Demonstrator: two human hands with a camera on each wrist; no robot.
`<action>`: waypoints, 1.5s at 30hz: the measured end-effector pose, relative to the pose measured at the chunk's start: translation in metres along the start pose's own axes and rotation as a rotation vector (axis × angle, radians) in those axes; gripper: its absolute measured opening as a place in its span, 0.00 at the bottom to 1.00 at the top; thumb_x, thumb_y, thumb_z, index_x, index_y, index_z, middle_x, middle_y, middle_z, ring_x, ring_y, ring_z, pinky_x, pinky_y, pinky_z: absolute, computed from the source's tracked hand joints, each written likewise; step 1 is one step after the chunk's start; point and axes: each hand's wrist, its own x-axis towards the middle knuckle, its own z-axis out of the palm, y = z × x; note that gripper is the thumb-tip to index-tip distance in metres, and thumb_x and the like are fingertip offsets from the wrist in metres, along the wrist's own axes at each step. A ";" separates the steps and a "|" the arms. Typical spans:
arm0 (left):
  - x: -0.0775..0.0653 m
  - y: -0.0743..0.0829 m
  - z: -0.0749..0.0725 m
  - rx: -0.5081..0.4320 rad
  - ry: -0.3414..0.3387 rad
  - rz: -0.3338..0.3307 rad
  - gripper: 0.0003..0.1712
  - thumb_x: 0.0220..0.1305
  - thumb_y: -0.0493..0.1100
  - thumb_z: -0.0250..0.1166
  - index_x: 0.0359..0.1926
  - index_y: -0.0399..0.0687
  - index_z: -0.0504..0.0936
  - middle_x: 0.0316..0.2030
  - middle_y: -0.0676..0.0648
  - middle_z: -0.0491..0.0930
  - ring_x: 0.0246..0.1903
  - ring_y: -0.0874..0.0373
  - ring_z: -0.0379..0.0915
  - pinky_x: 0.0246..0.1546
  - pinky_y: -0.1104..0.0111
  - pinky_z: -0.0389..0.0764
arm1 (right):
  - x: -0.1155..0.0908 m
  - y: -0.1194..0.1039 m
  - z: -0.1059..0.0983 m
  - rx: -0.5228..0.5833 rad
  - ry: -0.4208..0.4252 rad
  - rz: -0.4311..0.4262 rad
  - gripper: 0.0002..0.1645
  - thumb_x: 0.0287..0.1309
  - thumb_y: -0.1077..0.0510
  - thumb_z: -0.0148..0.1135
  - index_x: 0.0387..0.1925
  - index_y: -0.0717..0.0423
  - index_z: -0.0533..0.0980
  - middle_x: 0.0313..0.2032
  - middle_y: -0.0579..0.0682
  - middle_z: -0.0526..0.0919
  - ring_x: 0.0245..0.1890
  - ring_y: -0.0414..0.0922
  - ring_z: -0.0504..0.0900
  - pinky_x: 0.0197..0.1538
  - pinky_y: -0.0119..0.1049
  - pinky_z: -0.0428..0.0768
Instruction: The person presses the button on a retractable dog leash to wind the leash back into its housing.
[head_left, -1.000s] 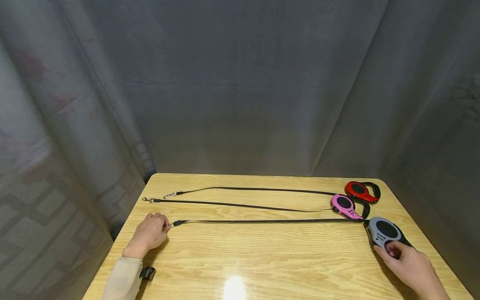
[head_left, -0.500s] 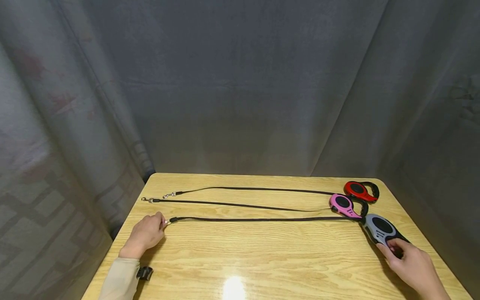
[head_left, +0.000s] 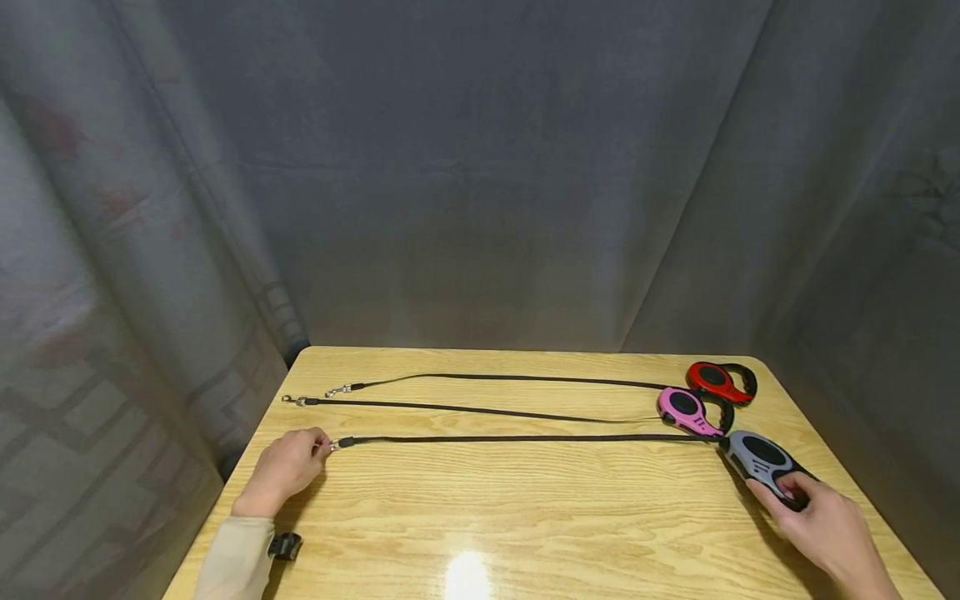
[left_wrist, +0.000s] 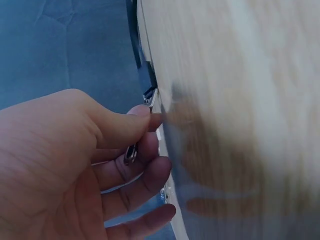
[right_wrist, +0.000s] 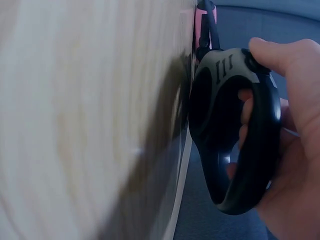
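Note:
In the head view my left hand (head_left: 287, 468) is at the table's left side. It pinches the metal clip (left_wrist: 131, 154) of a grey retractable dog leash (head_left: 759, 454) between thumb and forefinger. At the far right my right hand (head_left: 823, 523) grips the leash's black handle (right_wrist: 265, 132), with the fingers through the loop and the thumb near its button. The black strap (head_left: 525, 438) stretches almost straight between both hands. Behind it lie a pink retractable leash (head_left: 681, 403) and a red one (head_left: 707, 377), their straps drawn out leftward.
The clips of the pink leash (head_left: 294, 401) and the red leash (head_left: 339, 389) lie near the left table edge. A wooden table (head_left: 465, 500) carries everything. Grey curtains (head_left: 480, 208) surround it at the back and sides.
The grey leash has shifted slightly left and away from me, with both hands moving along. Its strap has moved a little closer to the pink leash. The pink and red leashes look nearly unchanged.

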 end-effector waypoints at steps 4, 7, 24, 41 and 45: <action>0.000 0.000 -0.003 0.001 0.015 0.009 0.06 0.73 0.38 0.66 0.38 0.47 0.89 0.35 0.47 0.88 0.29 0.56 0.77 0.33 0.54 0.79 | -0.001 -0.002 -0.002 0.020 0.065 -0.009 0.25 0.61 0.41 0.75 0.31 0.61 0.83 0.26 0.55 0.83 0.23 0.44 0.70 0.27 0.35 0.62; 0.000 -0.001 -0.005 0.005 0.011 0.000 0.06 0.73 0.38 0.67 0.37 0.47 0.89 0.34 0.48 0.88 0.28 0.56 0.77 0.33 0.55 0.79 | -0.002 -0.003 -0.002 0.029 0.099 -0.011 0.23 0.59 0.43 0.77 0.30 0.60 0.83 0.26 0.56 0.84 0.23 0.44 0.70 0.26 0.35 0.62; -0.005 -0.009 -0.010 -0.005 0.193 0.018 0.05 0.66 0.41 0.75 0.32 0.49 0.93 0.31 0.46 0.91 0.26 0.48 0.84 0.29 0.51 0.81 | -0.008 0.005 -0.005 0.081 0.112 0.021 0.21 0.59 0.44 0.78 0.26 0.54 0.81 0.26 0.54 0.83 0.22 0.34 0.65 0.28 0.33 0.61; -0.003 0.004 -0.005 0.030 0.268 0.032 0.02 0.65 0.42 0.76 0.37 0.51 0.95 0.31 0.44 0.91 0.17 0.53 0.74 0.17 0.60 0.68 | -0.007 0.002 -0.002 0.110 0.110 -0.011 0.20 0.58 0.46 0.78 0.24 0.52 0.78 0.26 0.52 0.82 0.22 0.33 0.64 0.27 0.32 0.60; -0.004 0.003 -0.004 0.022 0.267 0.037 0.05 0.66 0.41 0.75 0.42 0.52 0.95 0.34 0.41 0.91 0.18 0.53 0.71 0.17 0.61 0.66 | -0.008 0.002 -0.003 0.125 0.113 -0.009 0.19 0.57 0.47 0.79 0.23 0.52 0.78 0.24 0.50 0.80 0.21 0.32 0.63 0.26 0.33 0.60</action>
